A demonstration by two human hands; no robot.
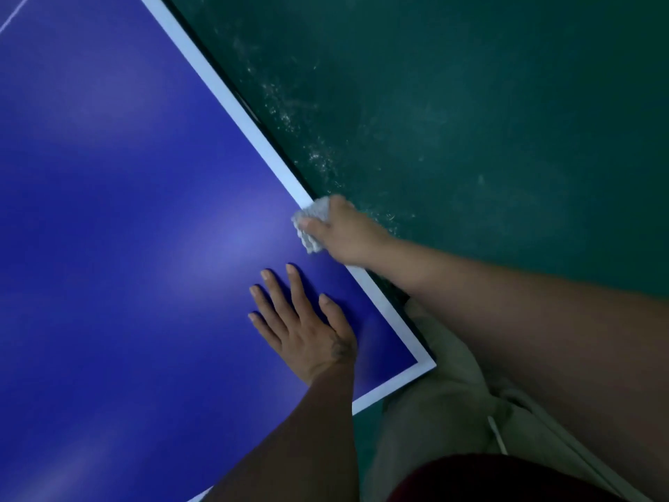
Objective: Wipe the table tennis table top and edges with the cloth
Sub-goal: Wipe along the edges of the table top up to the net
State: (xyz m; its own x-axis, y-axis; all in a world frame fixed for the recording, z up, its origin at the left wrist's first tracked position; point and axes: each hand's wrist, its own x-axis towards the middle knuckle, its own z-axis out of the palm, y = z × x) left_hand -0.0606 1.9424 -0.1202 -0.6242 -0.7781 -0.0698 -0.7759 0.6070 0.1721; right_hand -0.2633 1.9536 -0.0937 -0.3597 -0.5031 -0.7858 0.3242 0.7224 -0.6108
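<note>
Cloth [310, 242]: white, bunched, bumpy weave. Sits on the right side of the desk [126, 211], a little up from the near corner [425, 362], partly on the blue and partly on the white border [246, 121].
Right hand [344, 231]: grips the cloth, thumb on top, fingers curled over the rim side. Fingertips hidden.
Left hand [311, 335]: flat on the blue, fingers straight and spread, holding nothing. Near the cloth, not touching it.
Step (my read): edge pass along the right side, covering border and rim together.
Progress: can't tell. Glare on the blue hides any wiped/unwiped difference.
Floor [506, 139]: green, with pale dust [289, 114] scattered right beside this edge.
Risk 1: the cloth is a small wad, so contact is narrow. Likely cause of missed strips on the border or the rim face.
Risk 2: the left palm bears on the top. Likely leaves prints on the blue, so that patch needs a re-wipe.
Risk 3: wiping outward over the rim pushes grit onto the floor, adding to the dust there. A dropped cloth would pick it up and drag it back onto the top.
Risk 4: the corner near the trousers [434, 411] is easy to skip if the stroke only runs away from the body.
Risk 5: underside of the rim not visible. Can't confirm the cloth reaches it.
</note>
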